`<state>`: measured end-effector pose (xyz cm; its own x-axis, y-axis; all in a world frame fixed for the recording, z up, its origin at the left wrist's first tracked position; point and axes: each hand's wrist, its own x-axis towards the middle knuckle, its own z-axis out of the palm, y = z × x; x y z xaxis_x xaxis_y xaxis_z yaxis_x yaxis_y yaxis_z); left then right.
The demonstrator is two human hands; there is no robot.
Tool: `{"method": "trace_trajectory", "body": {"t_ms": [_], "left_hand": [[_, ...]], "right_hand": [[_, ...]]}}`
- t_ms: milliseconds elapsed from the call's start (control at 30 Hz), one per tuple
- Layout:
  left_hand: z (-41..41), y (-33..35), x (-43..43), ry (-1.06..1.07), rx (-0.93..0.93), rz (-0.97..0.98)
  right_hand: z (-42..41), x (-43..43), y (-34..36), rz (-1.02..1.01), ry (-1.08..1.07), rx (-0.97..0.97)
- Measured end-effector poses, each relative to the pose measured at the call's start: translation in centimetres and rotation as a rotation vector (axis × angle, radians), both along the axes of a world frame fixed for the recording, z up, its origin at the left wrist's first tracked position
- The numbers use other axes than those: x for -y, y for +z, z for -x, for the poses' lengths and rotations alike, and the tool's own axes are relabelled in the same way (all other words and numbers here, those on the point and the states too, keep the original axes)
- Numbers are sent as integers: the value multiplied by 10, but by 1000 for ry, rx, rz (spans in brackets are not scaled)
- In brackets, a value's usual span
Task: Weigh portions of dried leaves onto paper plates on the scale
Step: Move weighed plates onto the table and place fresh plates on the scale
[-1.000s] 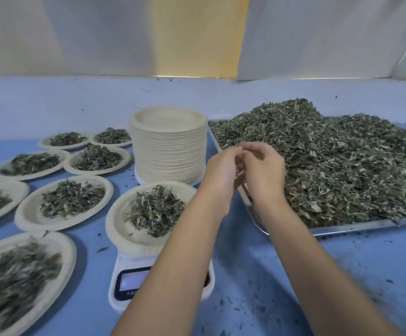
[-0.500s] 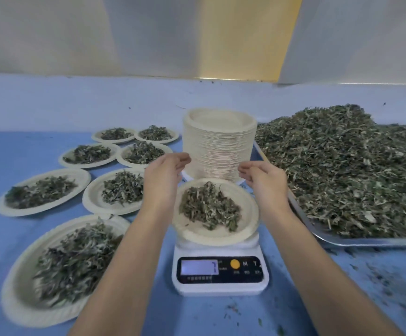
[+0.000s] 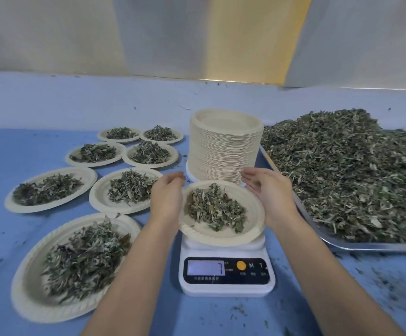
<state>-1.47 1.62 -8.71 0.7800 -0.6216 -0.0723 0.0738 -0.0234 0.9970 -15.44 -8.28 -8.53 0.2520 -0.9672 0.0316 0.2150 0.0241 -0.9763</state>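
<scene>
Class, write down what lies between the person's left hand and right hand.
In the head view, a paper plate holding dried leaves lies between the left hand and right hand, sitting on the white scale.

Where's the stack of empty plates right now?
In the head view, the stack of empty plates stands centre, just behind the scale, left of the leaf tray.

- Rear wall [image 3: 51, 32]: plain grey-white panels, softly shaded.
- Yellow panel [image 3: 245, 37]: set between the grey ones, right of centre, with a thin bright line of light along its foot.
- Blue worktop [image 3: 15, 146]: matt, fills the foreground.
- Pale band [image 3: 76, 100]: lighter bluish strip between worktop and wall, evenly lit.
</scene>
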Motion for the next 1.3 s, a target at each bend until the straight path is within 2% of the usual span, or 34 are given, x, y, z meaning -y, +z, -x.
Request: {"method": "trace_trajectory", "body": {"t_ms": [167,267,367,500,800,1000,1167,1300], "left_hand": [[-13,11,-10,-21,-48,-7],[-28,19,-23,-26,-63,-1],[-46,29,-41,33,-69,20],[-78,35,-70,136,-48,31],[-164,26,-142,370,-18,35],[-214,20,-200,493,191,-180],[-236,6,-237,511,286,-333],[-243,-9,-247,535,281,-373]], "right_hand": [[-8,-11,17,-19,18,102],[-24,-20,24,-15,38,92],[-44,-28,28,56,52,-61],[-77,-43,27,145,177,-293],[-169,-93,22,184,338,-360],[-228,-139,15,243,487,-459],[-253,-166,5,457,575,-667],[-260,-178,-6,645,607,-867]]}}
